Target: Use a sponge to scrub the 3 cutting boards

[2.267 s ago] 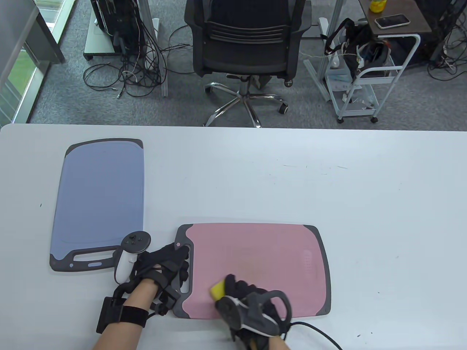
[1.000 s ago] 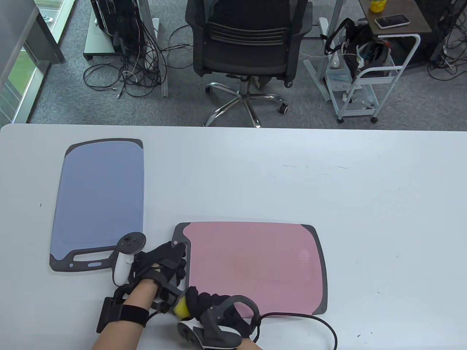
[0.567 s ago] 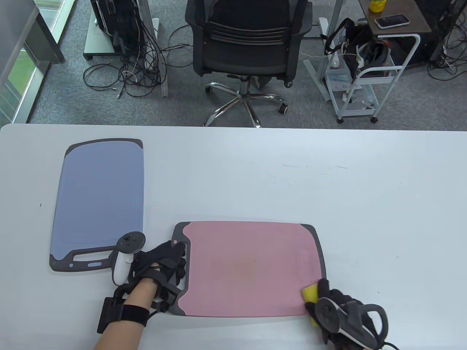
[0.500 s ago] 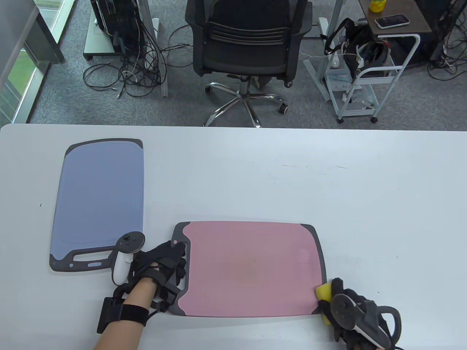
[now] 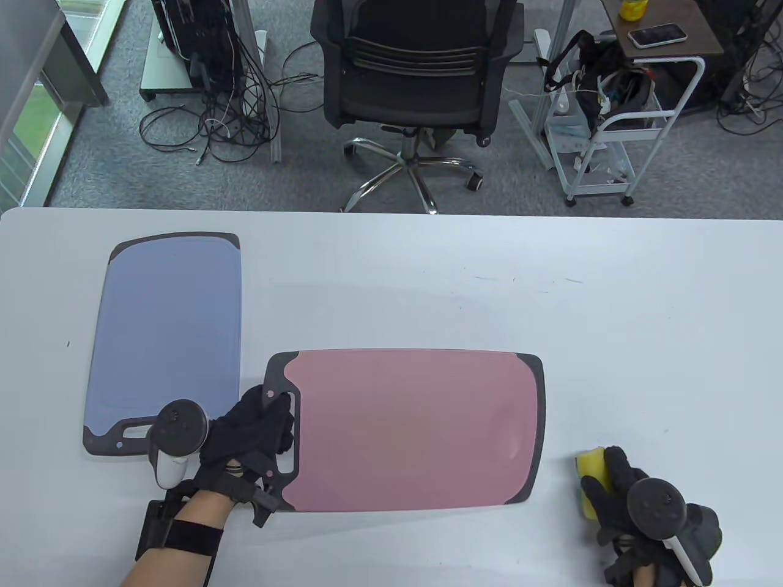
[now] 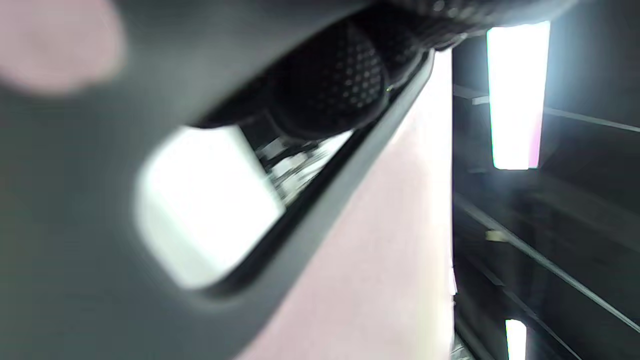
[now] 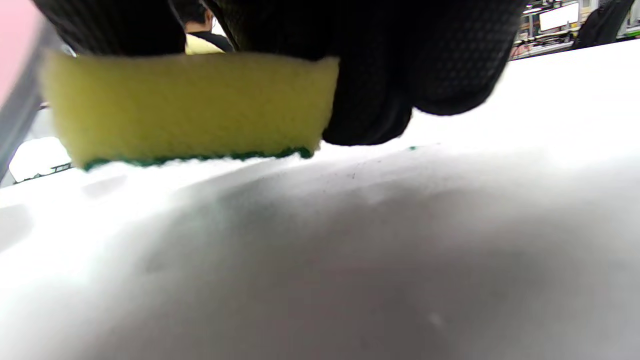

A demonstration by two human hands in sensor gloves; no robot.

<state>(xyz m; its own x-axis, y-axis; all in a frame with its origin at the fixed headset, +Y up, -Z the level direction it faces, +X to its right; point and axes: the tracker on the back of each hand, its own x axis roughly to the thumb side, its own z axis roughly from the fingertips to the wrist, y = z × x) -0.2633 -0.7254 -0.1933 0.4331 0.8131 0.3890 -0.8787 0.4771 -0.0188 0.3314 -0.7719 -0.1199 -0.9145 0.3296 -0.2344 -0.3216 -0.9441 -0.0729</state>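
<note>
A pink cutting board point(image 5: 416, 428) with a dark grey rim lies lengthwise near the table's front. My left hand point(image 5: 254, 428) grips its handle slot at the left end, and the board looks raised off the table. In the left wrist view, my fingers point(image 6: 330, 95) curl through the slot beside the pink surface point(image 6: 380, 250). A blue cutting board point(image 5: 168, 330) lies flat at the left. My right hand point(image 5: 618, 489) holds a yellow sponge point(image 5: 590, 465) on the table, right of the pink board. The sponge point(image 7: 190, 105) sits green side down under my fingers point(image 7: 400, 60).
The white table point(image 5: 550, 306) stretches behind and to the right of the boards. Beyond its far edge stand an office chair point(image 5: 416, 79) and a white cart point(image 5: 618, 134) on the floor.
My right hand slid the sponge across the pink board to the right and off onto the table. My left hand closed on the handle and raised the board, shifting it left and away.
</note>
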